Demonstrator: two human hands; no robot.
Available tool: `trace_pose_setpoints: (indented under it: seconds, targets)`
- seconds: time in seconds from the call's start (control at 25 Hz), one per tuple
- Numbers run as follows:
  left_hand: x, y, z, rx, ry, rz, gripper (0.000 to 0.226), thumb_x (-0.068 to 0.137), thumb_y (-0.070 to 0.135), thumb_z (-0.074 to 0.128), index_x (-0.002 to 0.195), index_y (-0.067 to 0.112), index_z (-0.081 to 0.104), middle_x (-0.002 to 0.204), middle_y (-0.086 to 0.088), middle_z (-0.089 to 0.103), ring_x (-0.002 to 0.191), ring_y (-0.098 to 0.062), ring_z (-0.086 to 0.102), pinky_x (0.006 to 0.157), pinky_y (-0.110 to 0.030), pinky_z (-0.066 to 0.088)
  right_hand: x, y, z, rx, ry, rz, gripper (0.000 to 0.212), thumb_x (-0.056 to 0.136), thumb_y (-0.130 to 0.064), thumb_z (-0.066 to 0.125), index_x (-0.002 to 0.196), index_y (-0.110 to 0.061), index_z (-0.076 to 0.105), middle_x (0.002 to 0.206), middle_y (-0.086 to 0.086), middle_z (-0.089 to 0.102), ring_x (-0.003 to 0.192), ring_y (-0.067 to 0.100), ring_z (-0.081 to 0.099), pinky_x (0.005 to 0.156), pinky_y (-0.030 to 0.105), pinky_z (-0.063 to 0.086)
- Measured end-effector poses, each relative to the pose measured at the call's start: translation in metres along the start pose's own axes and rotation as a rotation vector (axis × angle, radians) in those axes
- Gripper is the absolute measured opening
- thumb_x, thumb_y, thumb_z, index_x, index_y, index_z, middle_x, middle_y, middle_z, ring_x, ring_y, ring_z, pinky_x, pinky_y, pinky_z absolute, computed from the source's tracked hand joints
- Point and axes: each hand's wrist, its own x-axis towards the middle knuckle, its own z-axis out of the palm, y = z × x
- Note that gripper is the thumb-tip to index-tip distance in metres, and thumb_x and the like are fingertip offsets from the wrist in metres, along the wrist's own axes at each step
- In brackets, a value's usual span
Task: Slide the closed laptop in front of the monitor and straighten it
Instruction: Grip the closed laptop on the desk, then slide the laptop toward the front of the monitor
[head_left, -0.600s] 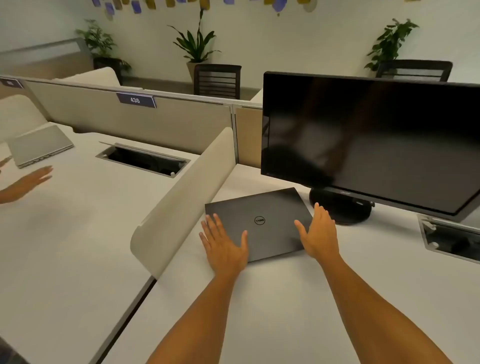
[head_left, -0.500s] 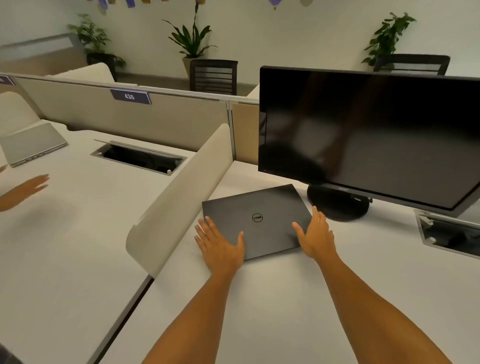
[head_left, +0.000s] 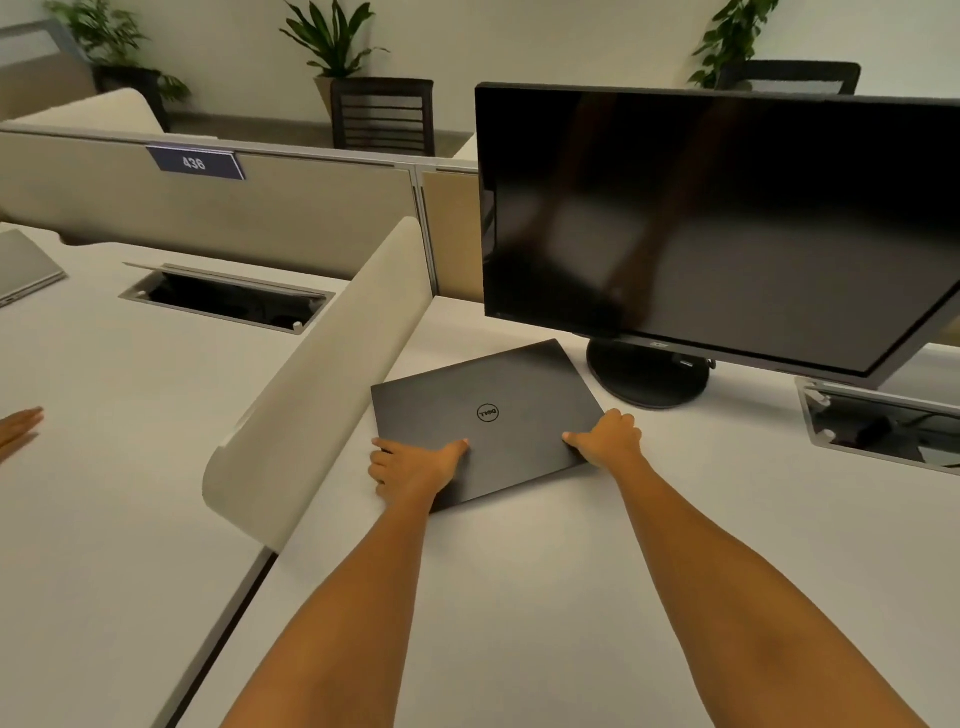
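Note:
A closed black laptop (head_left: 488, 410) lies flat on the white desk, skewed, left of the monitor's round base (head_left: 647, 374). The black monitor (head_left: 717, 223) stands behind and to the right of it. My left hand (head_left: 413, 467) grips the laptop's near left corner, thumb on the lid and fingers curled around the edge. My right hand (head_left: 605, 439) grips the near right corner the same way.
A curved beige divider (head_left: 311, 395) runs along the laptop's left side. An open cable tray (head_left: 883, 431) sits at the right. On the neighbouring desk are another cable cut-out (head_left: 228, 299), a grey laptop (head_left: 23, 270) and another person's hand (head_left: 18, 428).
Both hands were spread open beside the laptop's near edge; now they have closed on its near corners. The laptop has not visibly shifted.

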Motion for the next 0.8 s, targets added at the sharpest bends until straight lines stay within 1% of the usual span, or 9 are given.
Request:
trace_pose_setpoints:
  seconds: [0.16,0.28,0.36,0.4,0.44,0.48,0.56,0.64,0.8]
  targets:
    - [0.007,-0.002,-0.004,0.066,-0.037,0.007,0.151,0.055,0.078,0.079,0.161,0.012,-0.006,0.165,-0.013,0.011,0.151,-0.036,0.017,0.118,-0.055,0.028,0.009,0.005,-0.007,0.051,-0.101,0.071,0.087,0.077,-0.045,0.079,0.142,-0.003,0.039,0.144,0.017,0.046,0.133,0.034,0.046,0.11,0.043,0.041]
    - [0.012,-0.008,-0.012,0.056,-0.06,-0.002,0.155,0.05,0.074,0.085,0.161,0.017,-0.007,0.165,-0.012,0.01,0.151,-0.037,0.017,0.118,-0.054,0.028,0.009,0.011,-0.008,0.163,-0.162,0.104,0.096,0.072,-0.038,0.085,0.146,-0.007,0.033,0.148,0.016,0.042,0.135,0.036,0.044,0.109,0.045,0.043]
    - [0.018,-0.013,-0.019,-0.006,-0.091,-0.024,0.155,0.049,0.07,0.089,0.161,0.02,-0.006,0.166,-0.012,0.011,0.151,-0.037,0.018,0.118,-0.055,0.028,0.009,0.013,-0.011,0.169,-0.235,0.11,0.102,0.069,-0.038,0.087,0.148,-0.009,0.03,0.15,0.015,0.039,0.132,0.035,0.045,0.104,0.044,0.046]
    - [0.02,-0.015,-0.021,-0.04,-0.107,-0.04,0.154,0.049,0.068,0.09,0.161,0.02,-0.004,0.166,-0.013,0.011,0.151,-0.037,0.017,0.118,-0.056,0.029,0.009,0.014,-0.013,0.168,-0.28,0.113,0.101,0.068,-0.037,0.088,0.147,-0.01,0.031,0.148,0.014,0.04,0.125,0.033,0.048,0.099,0.042,0.049]
    - [0.02,-0.016,-0.023,-0.065,-0.12,-0.054,0.153,0.049,0.066,0.091,0.161,0.02,-0.002,0.166,-0.013,0.012,0.151,-0.038,0.017,0.117,-0.057,0.029,0.008,0.015,-0.015,0.166,-0.319,0.113,0.097,0.068,-0.037,0.088,0.144,-0.009,0.034,0.144,0.014,0.043,0.116,0.03,0.05,0.095,0.041,0.05]
    - [0.019,-0.017,-0.024,-0.081,-0.13,-0.065,0.152,0.049,0.065,0.092,0.161,0.019,0.0,0.165,-0.013,0.013,0.15,-0.038,0.018,0.116,-0.058,0.03,0.007,0.015,-0.017,0.162,-0.345,0.113,0.091,0.068,-0.038,0.087,0.139,-0.008,0.038,0.139,0.015,0.046,0.109,0.028,0.051,0.096,0.041,0.051]
    - [0.015,-0.017,-0.025,-0.083,-0.148,-0.077,0.15,0.05,0.063,0.092,0.161,0.02,0.002,0.164,-0.014,0.015,0.149,-0.038,0.02,0.115,-0.058,0.033,0.004,0.019,-0.018,0.138,-0.365,0.117,0.076,0.069,-0.039,0.086,0.125,-0.007,0.045,0.129,0.014,0.051,0.106,0.028,0.054,0.101,0.043,0.05]
    - [0.011,-0.021,-0.024,-0.077,-0.167,-0.068,0.149,0.05,0.062,0.093,0.161,0.02,0.002,0.163,-0.015,0.015,0.149,-0.038,0.02,0.115,-0.057,0.034,-0.003,0.026,-0.019,0.123,-0.39,0.129,0.065,0.07,-0.038,0.086,0.112,-0.009,0.046,0.117,0.013,0.052,0.103,0.028,0.055,0.102,0.042,0.05]
    - [0.002,-0.031,-0.029,-0.09,-0.193,-0.004,0.149,0.049,0.056,0.096,0.159,0.018,0.004,0.158,-0.018,0.025,0.144,-0.04,0.029,0.114,-0.056,0.038,-0.026,0.046,-0.022,0.188,-0.447,0.177,0.054,0.07,-0.033,0.087,0.102,-0.01,0.051,0.108,0.011,0.053,0.095,0.025,0.053,0.086,0.035,0.051]
